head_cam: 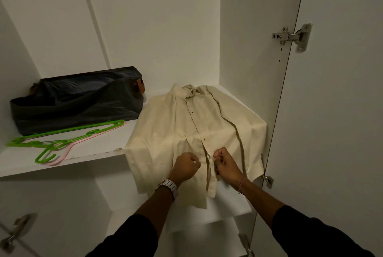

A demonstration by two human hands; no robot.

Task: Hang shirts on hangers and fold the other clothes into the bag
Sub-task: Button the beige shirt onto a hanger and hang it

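Note:
A cream button-up shirt (165, 128) lies face up on the white wardrobe shelf (99, 142), its lower part hanging over the front edge. My left hand (185, 165) pinches the left front panel near the placket. My right hand (224, 163) pinches the right panel just across the opening. A dark bag (78, 101) sits at the back left of the shelf. In front of it lie green hangers (62, 138) over a pink hanger (68, 150).
The wardrobe's right side wall (248, 49) and an open door (342, 111) with a metal hinge (294, 36) stand close to the shirt. A lower shelf (228, 211) shows beneath the hanging hem. Another hinge (16, 229) is at the lower left.

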